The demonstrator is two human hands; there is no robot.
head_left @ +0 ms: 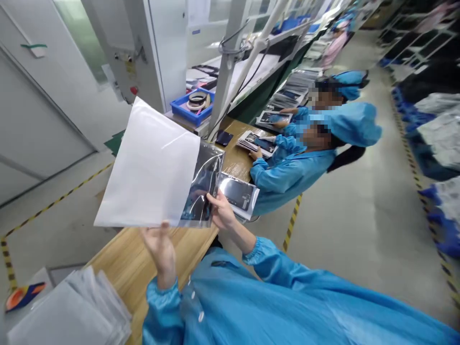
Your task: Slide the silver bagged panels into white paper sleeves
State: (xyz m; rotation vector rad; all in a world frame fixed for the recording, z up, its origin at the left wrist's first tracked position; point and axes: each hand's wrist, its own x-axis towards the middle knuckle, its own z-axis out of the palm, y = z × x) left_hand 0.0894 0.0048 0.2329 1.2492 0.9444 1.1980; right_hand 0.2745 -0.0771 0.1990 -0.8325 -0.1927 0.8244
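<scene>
Flat glossy clear-film packet with dark panel (206,177) held tilted above pale wooden bench (190,244). Right edge clamped by right hand (221,211), thumb on film. Lower edge of large white rectangular sheet (154,163) met by left hand (160,249); fingers partly hidden, closure cannot be told. Progress, as judged: larger left part covered by sheet; dark strip at right left uncovered. Second dark film-covered panel (235,194) seen just beyond right hand. Loose stack of whitish sheets (72,306) placed at lower left.
</scene>
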